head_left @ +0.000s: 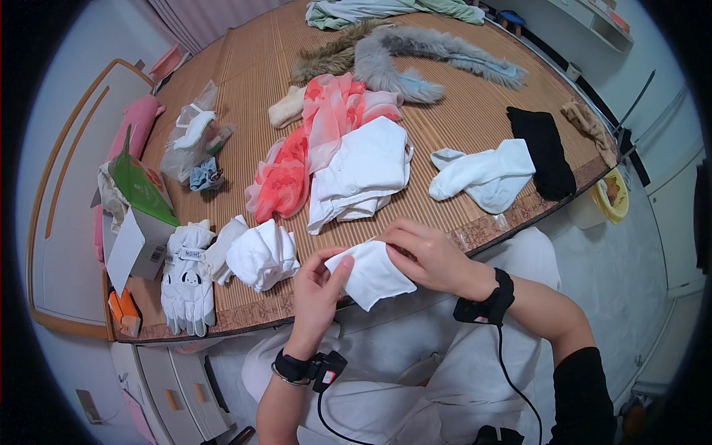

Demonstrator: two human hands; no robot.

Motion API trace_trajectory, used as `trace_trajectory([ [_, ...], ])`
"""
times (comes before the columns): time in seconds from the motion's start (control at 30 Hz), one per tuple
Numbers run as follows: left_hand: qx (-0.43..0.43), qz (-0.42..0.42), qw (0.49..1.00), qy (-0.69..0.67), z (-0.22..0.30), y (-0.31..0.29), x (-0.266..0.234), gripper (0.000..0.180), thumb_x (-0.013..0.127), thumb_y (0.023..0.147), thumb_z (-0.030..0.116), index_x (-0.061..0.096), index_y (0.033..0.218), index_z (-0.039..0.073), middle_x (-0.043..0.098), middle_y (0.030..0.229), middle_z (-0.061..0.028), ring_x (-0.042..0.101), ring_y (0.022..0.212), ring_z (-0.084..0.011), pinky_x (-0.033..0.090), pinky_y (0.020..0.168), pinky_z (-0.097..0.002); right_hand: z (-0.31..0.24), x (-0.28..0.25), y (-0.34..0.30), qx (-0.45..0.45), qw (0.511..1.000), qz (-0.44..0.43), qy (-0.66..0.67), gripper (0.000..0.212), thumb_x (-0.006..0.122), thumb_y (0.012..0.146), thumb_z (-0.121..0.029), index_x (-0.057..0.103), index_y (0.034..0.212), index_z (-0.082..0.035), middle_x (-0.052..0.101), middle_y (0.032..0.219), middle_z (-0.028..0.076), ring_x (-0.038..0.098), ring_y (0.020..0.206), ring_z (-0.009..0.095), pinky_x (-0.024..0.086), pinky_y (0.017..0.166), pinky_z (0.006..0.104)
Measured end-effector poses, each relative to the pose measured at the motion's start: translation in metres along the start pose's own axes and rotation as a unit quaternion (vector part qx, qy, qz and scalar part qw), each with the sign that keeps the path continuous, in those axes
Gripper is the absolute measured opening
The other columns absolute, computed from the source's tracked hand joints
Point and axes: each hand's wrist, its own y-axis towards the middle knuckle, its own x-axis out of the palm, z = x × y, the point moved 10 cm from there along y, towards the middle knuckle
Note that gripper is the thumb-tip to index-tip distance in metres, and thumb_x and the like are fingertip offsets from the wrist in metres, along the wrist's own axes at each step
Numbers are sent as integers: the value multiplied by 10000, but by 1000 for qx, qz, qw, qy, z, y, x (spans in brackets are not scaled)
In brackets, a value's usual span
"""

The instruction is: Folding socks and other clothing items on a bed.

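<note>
Left hand (319, 283): thumb over fingers, pinching the white cloth (372, 276).
Right hand (419, 254): fingers curled, closed on its upper edge.
White cloth: frame centre, folded small; part-done, we judge.
White bundle (263, 256): left of centre; looks finished to us.
White socks (489, 174): right, lying flat, likely left to do (black garment (541, 152) perhaps too).
Mat (429, 206): bare room above right hand; front edge (478, 235) runs behind the cloth.

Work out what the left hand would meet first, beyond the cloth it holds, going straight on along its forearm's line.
Probably the near corner of the white garment, ahead of the left hand. Depth is unclear: it might pass above.
</note>
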Motion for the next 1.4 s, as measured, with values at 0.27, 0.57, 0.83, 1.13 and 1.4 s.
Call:
trace_trajectory([
  [0.27,14,-4,998,-53,-3,5,4,339,638,847,58,486,1143,-11,598,995,-86,579,887,-103,477,751,-211,61,33,-11,245,903,-24,354,177,535,885,-81,551,1028,23,570,870,84,549,777,92,465,679,258],
  [0.57,47,32,992,111,-6,-1,-8,390,669,819,82,454,1135,2,529,1045,-93,546,837,-97,481,667,-198,67,14,-15,269,940,-37,207,257,563,891,-171,487,1066,1,515,713,28,501,620,109,419,553,261],
  [0.83,17,-19,987,156,-3,-4,3,245,669,827,101,494,975,12,555,751,-2,505,602,-38,415,504,-177,67,6,-17,229,970,-53,60,419,628,841,-250,466,1117,21,540,678,47,529,599,142,432,554,277],
  [1.13,-24,-41,995,89,-15,-4,4,324,663,826,98,450,1054,12,580,767,-29,551,644,-56,450,567,-181,66,23,-17,253,942,-103,196,369,634,836,-129,474,1157,-41,500,698,3,551,622,85,428,530,233],
  [1.4,-14,-50,994,92,-19,-2,-2,266,571,869,53,435,1097,31,500,802,-5,501,621,-40,466,565,-182,51,42,-26,283,896,-175,296,354,627,842,-101,503,1169,-44,480,679,-12,566,521,76,445,483,218],
])
